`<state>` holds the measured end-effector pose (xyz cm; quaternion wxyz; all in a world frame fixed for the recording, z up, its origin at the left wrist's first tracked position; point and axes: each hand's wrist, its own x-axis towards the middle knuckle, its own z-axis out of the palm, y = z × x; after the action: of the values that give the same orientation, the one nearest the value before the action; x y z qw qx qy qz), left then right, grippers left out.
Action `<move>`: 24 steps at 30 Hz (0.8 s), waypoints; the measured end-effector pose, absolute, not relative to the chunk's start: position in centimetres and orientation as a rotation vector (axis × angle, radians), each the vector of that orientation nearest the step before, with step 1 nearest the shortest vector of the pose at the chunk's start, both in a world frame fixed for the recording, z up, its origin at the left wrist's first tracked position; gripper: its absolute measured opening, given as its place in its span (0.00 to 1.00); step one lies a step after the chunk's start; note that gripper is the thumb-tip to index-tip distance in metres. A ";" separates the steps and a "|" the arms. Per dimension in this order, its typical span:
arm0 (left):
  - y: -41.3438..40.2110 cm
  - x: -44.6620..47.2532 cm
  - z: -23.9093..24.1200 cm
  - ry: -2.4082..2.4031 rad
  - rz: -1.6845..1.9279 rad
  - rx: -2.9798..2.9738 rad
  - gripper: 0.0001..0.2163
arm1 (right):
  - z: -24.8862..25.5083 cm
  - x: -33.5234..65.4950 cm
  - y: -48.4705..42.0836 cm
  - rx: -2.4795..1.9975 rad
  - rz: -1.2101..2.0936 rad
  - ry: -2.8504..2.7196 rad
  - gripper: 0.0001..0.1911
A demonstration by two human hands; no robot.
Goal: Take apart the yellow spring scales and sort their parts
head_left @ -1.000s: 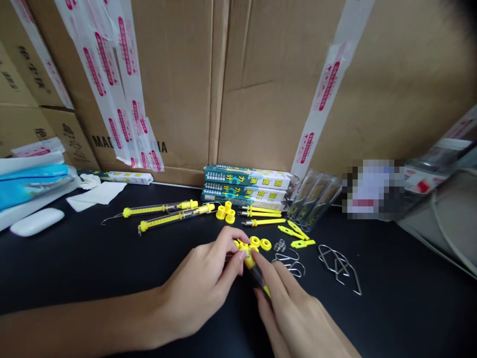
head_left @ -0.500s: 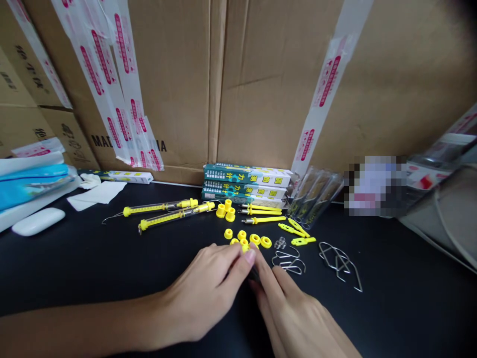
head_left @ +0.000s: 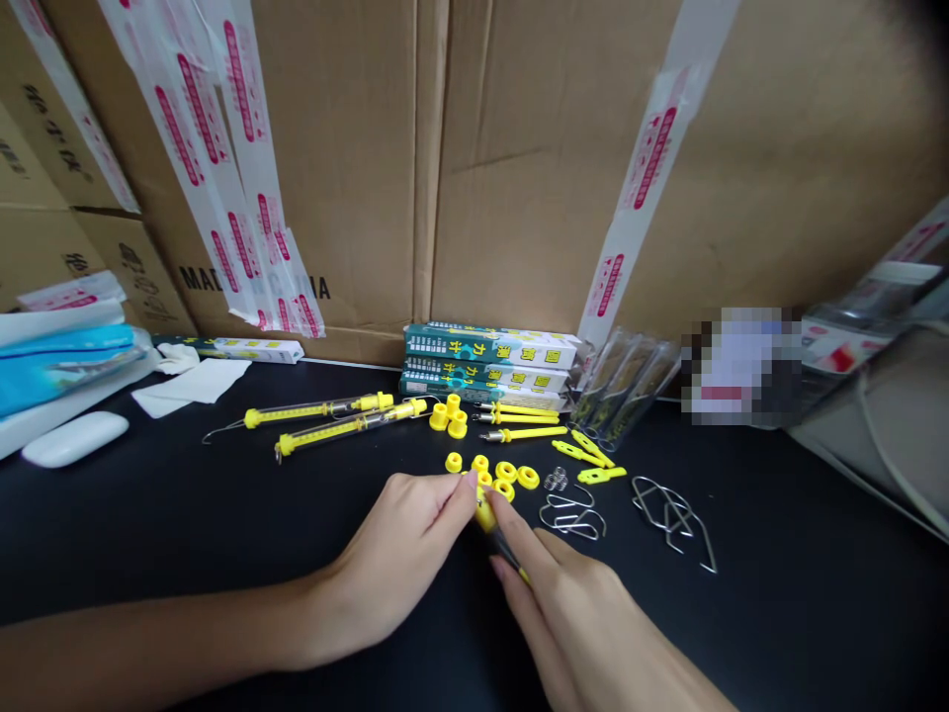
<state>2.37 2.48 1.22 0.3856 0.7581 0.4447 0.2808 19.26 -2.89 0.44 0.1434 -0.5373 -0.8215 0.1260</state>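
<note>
My left hand (head_left: 400, 559) and my right hand (head_left: 574, 613) meet low in the middle of the black table (head_left: 185, 514). Both pinch a thin tube with a yellow end, a spring scale (head_left: 490, 524), the left fingers at its yellow tip, the right fingers along its body. Just beyond lie several small yellow caps (head_left: 505, 473), a small spring (head_left: 554, 481) and wire hooks (head_left: 570, 519). Two assembled spring scales (head_left: 333, 423) lie further left.
Yellow rods (head_left: 519, 420) and yellow flat pieces (head_left: 593, 463) lie before stacked green boxes (head_left: 489, 366). Clear tubes (head_left: 627, 391) and more wire hooks (head_left: 674, 519) sit right. Cardboard cartons (head_left: 519, 158) wall the back. A white case (head_left: 74, 438) and paper lie left.
Both hands stayed joined on the scale, shifting slightly left and nearer; the yellow tip, hidden half a second ago, shows between the fingers again.
</note>
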 end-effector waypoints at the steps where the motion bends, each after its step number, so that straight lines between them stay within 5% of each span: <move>1: 2.5 2.3 1.2 1.133 0.716 1.936 0.20 | 0.6 19.3 -2.9 -1.536 0.397 -2.357 0.27; 24: 1.8 2.8 1.6 1.232 0.583 2.188 0.20 | 1.9 20.5 -3.7 -1.343 0.433 -2.182 0.20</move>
<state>2.76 1.79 1.64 0.2782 0.8152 0.4592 0.2173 20.52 -3.72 1.85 0.2682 -0.4978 -0.8090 0.1606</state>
